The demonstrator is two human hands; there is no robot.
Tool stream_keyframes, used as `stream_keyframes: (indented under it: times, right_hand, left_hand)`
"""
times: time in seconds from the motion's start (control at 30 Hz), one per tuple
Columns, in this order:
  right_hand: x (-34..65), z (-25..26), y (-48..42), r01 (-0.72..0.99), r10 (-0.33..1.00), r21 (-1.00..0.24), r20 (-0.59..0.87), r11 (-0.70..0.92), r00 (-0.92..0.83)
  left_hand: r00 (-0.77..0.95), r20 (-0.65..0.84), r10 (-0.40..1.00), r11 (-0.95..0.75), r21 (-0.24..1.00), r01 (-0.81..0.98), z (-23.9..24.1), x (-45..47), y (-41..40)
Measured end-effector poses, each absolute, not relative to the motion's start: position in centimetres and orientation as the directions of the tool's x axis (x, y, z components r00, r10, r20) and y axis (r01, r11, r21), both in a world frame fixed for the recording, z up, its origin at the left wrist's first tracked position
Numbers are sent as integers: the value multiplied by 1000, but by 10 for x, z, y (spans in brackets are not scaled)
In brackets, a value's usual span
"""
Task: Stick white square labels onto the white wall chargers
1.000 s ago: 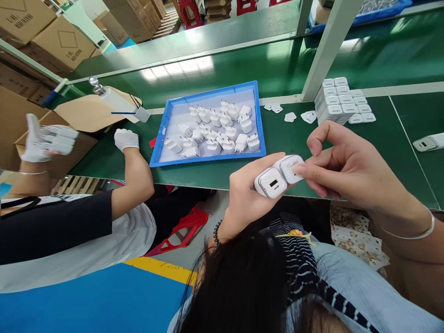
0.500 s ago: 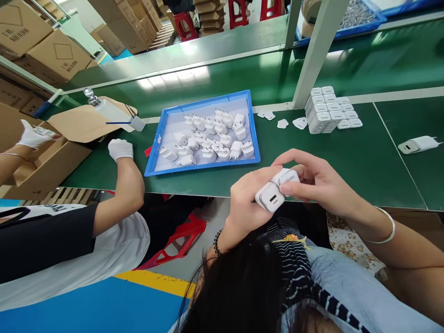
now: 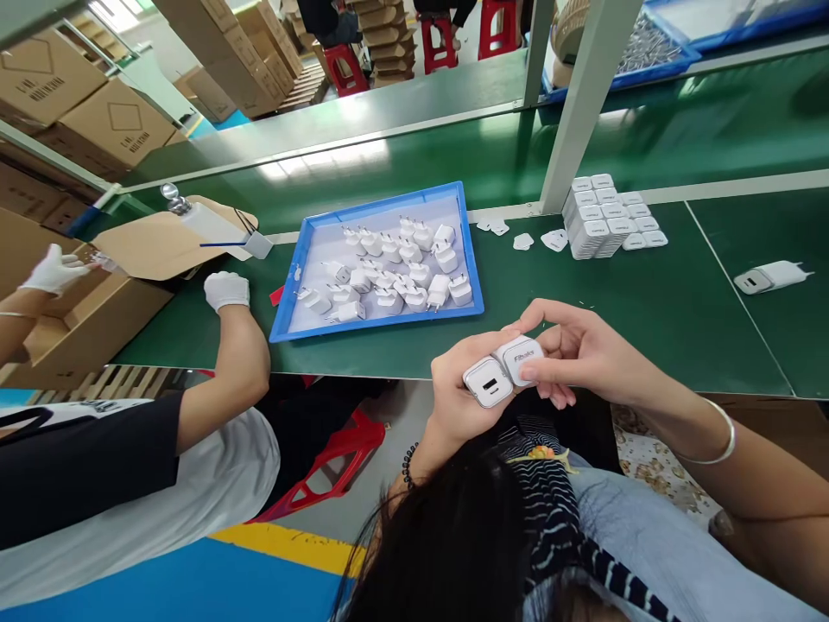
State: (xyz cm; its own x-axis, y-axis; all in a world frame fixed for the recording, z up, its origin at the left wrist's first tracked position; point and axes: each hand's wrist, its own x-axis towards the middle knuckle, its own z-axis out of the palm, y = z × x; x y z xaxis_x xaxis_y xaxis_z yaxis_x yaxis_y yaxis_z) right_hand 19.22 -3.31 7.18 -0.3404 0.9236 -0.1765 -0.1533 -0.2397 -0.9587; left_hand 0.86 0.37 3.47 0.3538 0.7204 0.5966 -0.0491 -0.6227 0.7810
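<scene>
My left hand (image 3: 457,380) is closed around a white USB charger (image 3: 489,384), its face with two ports turned up. Pressed against the charger is a white rounded-square piece (image 3: 522,358) with dark lettering. My right hand (image 3: 566,354) pinches this piece at its right edge, thumb on its face. How thick the piece is, I cannot tell. A blue tray (image 3: 376,326) beyond my hands holds several white plug chargers (image 3: 389,268). To the right rise stacks of similar lettered white pieces (image 3: 596,216).
Small white paper scraps (image 3: 523,242) lie near the post (image 3: 579,104). A lone charger (image 3: 770,276) is at the far right. On the left, a co-worker's gloved hand (image 3: 226,290) rests on the green table, the other glove (image 3: 55,269) above an open carton (image 3: 129,302).
The lettered piece has turned so its print faces up more plainly, beside the charger. Both hands sit slightly lower in view. The co-worker's far glove has opened out.
</scene>
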Motion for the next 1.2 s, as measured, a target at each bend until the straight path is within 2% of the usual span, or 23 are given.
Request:
stream_keyframes:
  times: [0.07,0.13,0.2,0.23,0.27,0.3,0.37,0.47,0.6,0.77,0.9,1.07,1.2]
  right_hand:
    - [189,65,-30,-126,941,-966,-183,-226,-283]
    - [194,59,-19,-59,932,-970,-207,-234,-299]
    - [210,54,4,157,920,-959,-273,-236,-283]
    - [220,52,18,324,933,-920,-297,-222,-204]
    - [232,49,34,524,966,-823,-257,-220,2]
    - [243,46,51,600,968,-761,-215,-249,128]
    - [262,38,82,682,947,-657,-218,-322,237]
    - [274,27,119,761,933,-546,-280,-350,228]
    - [271,25,156,831,926,-467,-349,-304,143]
    - [275,30,186,873,910,-418,-409,-253,68]
    - [279,31,186,858,916,-466,-402,-219,16]
    - [267,43,143,684,940,-710,-324,-169,-105]
    - [249,56,85,332,954,-930,-229,-156,-193]
  left_hand:
    - [354,593,723,-618,785,-52,30,10,2]
    - [374,552,745,-568,819,-75,22,13,0]
    - [418,447,791,-451,887,-97,12,18,-4]
    - [439,387,811,-381,919,-106,6,20,-6]
    - [459,327,826,-309,944,-116,0,23,-8]
    - [477,274,835,-243,962,-126,-6,25,-11]
    - [492,200,847,-149,979,-140,-15,29,-16]
    - [484,137,865,-79,987,-138,-23,30,-21]
    - [478,105,872,-46,990,-132,-26,27,-24]
    - [509,93,856,-34,992,-125,-30,18,-26]
    - [472,51,880,1,994,-110,-30,13,-23]
    - [345,20,938,6,997,-73,-23,12,-12]
    - [265,35,964,-37,999,4,-13,15,-7]
